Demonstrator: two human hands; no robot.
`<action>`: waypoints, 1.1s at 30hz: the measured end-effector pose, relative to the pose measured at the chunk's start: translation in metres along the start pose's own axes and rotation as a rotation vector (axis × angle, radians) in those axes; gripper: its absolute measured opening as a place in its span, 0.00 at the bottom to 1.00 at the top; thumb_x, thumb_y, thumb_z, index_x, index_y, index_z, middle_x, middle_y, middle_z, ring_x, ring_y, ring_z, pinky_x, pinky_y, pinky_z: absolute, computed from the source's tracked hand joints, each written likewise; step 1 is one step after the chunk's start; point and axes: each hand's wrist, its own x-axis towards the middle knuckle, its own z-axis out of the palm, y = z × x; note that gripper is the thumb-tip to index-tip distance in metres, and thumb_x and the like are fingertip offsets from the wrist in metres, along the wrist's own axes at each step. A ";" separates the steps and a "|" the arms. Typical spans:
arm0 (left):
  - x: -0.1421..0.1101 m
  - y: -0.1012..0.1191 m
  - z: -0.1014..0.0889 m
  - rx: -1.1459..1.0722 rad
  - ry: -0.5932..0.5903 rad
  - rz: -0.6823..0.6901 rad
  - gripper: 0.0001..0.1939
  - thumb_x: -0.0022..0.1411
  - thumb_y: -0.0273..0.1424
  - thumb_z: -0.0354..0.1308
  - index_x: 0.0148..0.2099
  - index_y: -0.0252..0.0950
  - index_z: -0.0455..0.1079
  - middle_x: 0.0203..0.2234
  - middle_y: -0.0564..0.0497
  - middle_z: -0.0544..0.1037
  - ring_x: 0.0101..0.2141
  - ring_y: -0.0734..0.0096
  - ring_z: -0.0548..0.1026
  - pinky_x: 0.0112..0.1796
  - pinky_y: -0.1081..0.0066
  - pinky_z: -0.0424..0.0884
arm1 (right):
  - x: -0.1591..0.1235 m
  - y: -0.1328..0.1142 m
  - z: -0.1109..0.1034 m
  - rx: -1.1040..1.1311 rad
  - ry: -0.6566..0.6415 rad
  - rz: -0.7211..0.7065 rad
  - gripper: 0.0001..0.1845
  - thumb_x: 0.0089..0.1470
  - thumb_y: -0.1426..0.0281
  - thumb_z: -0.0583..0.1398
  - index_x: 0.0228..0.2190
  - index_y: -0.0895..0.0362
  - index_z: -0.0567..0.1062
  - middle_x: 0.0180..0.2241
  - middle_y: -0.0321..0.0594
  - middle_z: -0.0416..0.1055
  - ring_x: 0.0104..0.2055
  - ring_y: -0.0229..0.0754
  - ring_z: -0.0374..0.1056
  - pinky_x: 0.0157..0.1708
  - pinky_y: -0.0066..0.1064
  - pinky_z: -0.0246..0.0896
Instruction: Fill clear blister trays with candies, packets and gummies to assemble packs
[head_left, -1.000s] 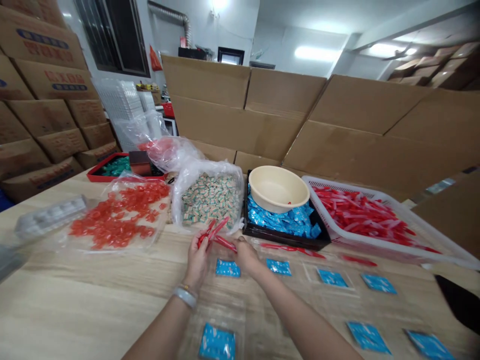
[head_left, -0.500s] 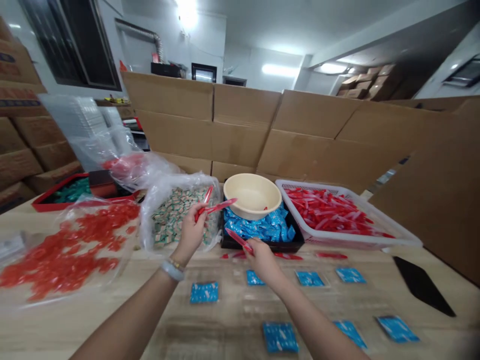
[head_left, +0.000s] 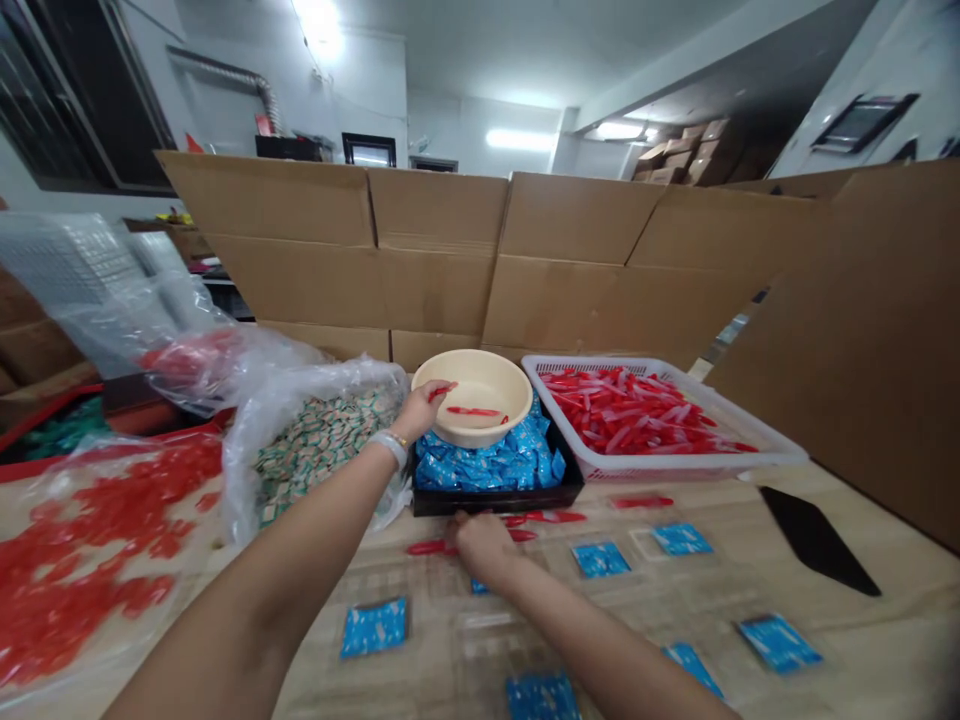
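Cardboard (head_left: 442, 290) backed the bench (head_left: 892, 640), where the left hand (head_left: 421, 408) pinched a red piece (head_left: 444, 389), best held lightly, over a basin (head_left: 491, 380) near the far edge, while the right hand (head_left: 486, 550), grip unclear, partly covered red sticks (head_left: 426, 548).

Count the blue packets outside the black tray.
7 packets: four farther off, one of them partly behind the right hand; three nearer. Others may be hidden.

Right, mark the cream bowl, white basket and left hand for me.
Cream bowl (head_left: 487, 382), head view: bare inside, toward the back.
White basket (head_left: 686, 462), head view: front rim.
Left hand (head_left: 418, 410), head view: back of the hand.
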 end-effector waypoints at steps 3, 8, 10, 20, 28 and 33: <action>-0.006 0.005 -0.013 -0.039 -0.032 -0.026 0.10 0.51 0.27 0.55 0.38 0.33 0.70 0.37 0.46 0.75 0.39 0.66 0.70 0.43 0.65 0.64 | -0.004 -0.011 -0.006 -0.137 -0.065 -0.109 0.14 0.44 0.82 0.52 0.31 0.62 0.74 0.32 0.51 0.72 0.28 0.46 0.68 0.24 0.31 0.59; -0.026 0.027 -0.041 -0.103 -0.058 -0.112 0.16 0.53 0.34 0.54 0.44 0.33 0.66 0.38 0.44 0.74 0.37 0.66 0.72 0.35 0.68 0.67 | -0.024 -0.011 -0.060 -0.157 0.029 -0.068 0.15 0.48 0.79 0.51 0.37 0.57 0.70 0.34 0.46 0.70 0.30 0.43 0.68 0.24 0.28 0.59; -0.039 0.039 -0.052 -0.153 -0.078 -0.142 0.18 0.54 0.36 0.53 0.47 0.35 0.64 0.40 0.43 0.73 0.38 0.66 0.72 0.34 0.70 0.67 | -0.018 0.002 -0.092 -0.123 0.180 0.076 0.16 0.50 0.78 0.50 0.40 0.55 0.69 0.37 0.45 0.69 0.32 0.41 0.68 0.26 0.28 0.59; -0.134 0.088 -0.053 -0.192 -0.301 -0.194 0.15 0.53 0.35 0.54 0.43 0.35 0.66 0.36 0.48 0.74 0.35 0.69 0.71 0.36 0.70 0.65 | 0.011 -0.009 -0.105 1.359 0.227 0.204 0.21 0.42 0.58 0.59 0.37 0.57 0.66 0.20 0.30 0.65 0.09 0.25 0.46 0.06 0.20 0.38; -0.084 0.075 -0.017 0.087 -0.179 -0.042 0.18 0.58 0.32 0.45 0.51 0.32 0.62 0.28 0.49 0.73 0.26 0.74 0.69 0.27 0.75 0.65 | -0.056 0.027 -0.064 1.672 0.540 0.434 0.20 0.35 0.59 0.64 0.26 0.57 0.63 0.15 0.26 0.60 0.09 0.24 0.46 0.07 0.18 0.37; -0.001 0.072 0.002 0.296 -0.077 -0.002 0.22 0.59 0.28 0.42 0.56 0.30 0.56 0.36 0.44 0.73 0.31 0.71 0.71 0.32 0.71 0.67 | -0.086 0.037 -0.059 1.660 0.534 0.502 0.21 0.36 0.58 0.64 0.30 0.57 0.65 0.08 0.22 0.52 0.09 0.26 0.44 0.09 0.18 0.35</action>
